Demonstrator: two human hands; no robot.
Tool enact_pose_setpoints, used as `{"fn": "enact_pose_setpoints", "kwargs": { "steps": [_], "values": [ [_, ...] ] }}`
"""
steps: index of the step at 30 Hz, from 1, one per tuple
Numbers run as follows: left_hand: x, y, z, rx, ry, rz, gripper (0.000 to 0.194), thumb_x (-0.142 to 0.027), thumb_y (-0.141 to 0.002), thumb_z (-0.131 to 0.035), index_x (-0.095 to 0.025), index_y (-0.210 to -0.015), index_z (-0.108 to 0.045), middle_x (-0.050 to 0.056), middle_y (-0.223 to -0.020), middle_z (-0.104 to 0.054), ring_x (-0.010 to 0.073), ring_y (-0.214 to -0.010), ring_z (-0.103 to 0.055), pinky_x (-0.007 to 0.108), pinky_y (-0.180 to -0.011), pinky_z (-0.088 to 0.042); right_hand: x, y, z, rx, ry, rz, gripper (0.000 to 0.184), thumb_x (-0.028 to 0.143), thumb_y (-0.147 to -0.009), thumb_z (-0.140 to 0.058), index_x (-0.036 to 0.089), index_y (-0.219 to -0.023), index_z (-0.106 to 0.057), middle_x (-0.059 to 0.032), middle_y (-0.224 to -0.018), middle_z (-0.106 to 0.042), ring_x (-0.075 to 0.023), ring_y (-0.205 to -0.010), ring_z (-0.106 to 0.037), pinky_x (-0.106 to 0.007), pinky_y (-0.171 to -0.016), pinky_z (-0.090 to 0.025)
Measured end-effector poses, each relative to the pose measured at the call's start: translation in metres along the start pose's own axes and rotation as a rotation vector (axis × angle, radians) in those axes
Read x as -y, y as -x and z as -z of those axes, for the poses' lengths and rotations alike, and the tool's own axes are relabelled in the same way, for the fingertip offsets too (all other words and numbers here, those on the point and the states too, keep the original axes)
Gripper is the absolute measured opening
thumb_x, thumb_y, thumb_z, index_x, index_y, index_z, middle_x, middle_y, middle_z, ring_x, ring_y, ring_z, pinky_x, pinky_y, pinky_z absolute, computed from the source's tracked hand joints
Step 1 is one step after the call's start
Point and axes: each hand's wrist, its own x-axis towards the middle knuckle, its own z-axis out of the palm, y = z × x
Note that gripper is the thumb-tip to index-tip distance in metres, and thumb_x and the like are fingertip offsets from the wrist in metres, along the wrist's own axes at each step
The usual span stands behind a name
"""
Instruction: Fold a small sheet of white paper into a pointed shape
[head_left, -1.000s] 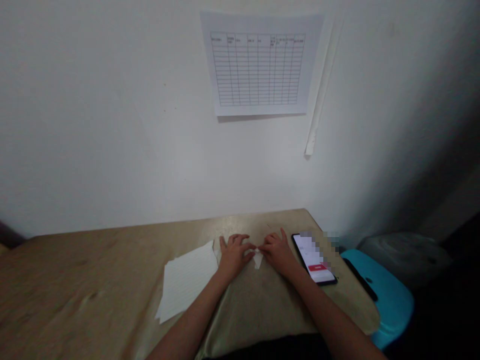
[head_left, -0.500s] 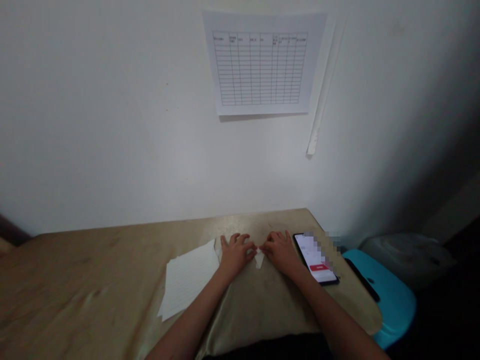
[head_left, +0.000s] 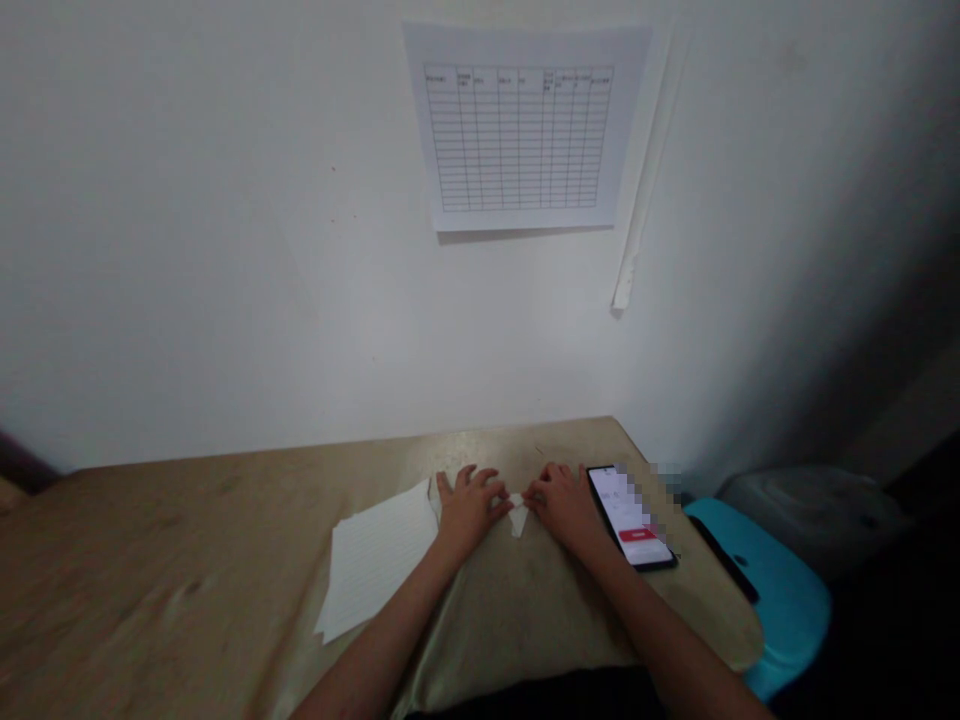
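A small folded piece of white paper lies on the brown-covered table between my hands, its narrow end pointing toward me. My left hand pinches its left upper corner between thumb and forefinger, the other fingers raised and spread. On the opposite side my right hand pinches the right upper corner, with its remaining fingers curled above the table. Both wrists stay low over the tabletop. The fingertips cover the paper's upper corners. Left of my left hand rests a stack of lined paper sheets.
A phone with a lit screen lies right of my right hand. The table meets a white wall, where a printed grid sheet hangs. Past the table's right edge stand a turquoise lidded bin and a translucent container.
My hands have moved slightly apart along the paper's upper edge, so more of that edge shows between my fingertips. The paper stays in about the same place.
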Motion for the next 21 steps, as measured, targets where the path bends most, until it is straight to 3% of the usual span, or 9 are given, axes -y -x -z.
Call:
{"fn": "enact_pose_setpoints", "kwargs": {
  "steps": [12, 21],
  "values": [
    [0.001, 0.002, 0.003, 0.004, 0.041, 0.019, 0.017, -0.048, -0.088, -0.067, -0.033, -0.096, -0.071, -0.003, -0.137, -0.065, 0.0384, -0.139, -0.040, 0.083, -0.108, 0.000, -0.009, -0.002, -0.005, -0.045, -0.012, 0.010, 0.014, 0.038, -0.091, -0.066, 0.027, -0.093, -0.074, -0.0057, -0.110, -0.065, -0.0272, -0.111, -0.056, -0.060, -0.111, -0.016],
    [0.001, 0.004, -0.002, -0.004, 0.097, 0.041, 0.016, -0.043, -0.089, -0.066, -0.030, -0.099, -0.069, 0.000, -0.139, -0.063, 0.0333, -0.138, -0.043, 0.079, -0.112, -0.003, -0.011, 0.001, -0.010, -0.084, -0.089, 0.068, 0.009, 0.031, -0.092, -0.065, 0.026, -0.095, -0.073, -0.0047, -0.111, -0.065, -0.0249, -0.113, -0.056, -0.060, -0.115, -0.013]
  ]
}}
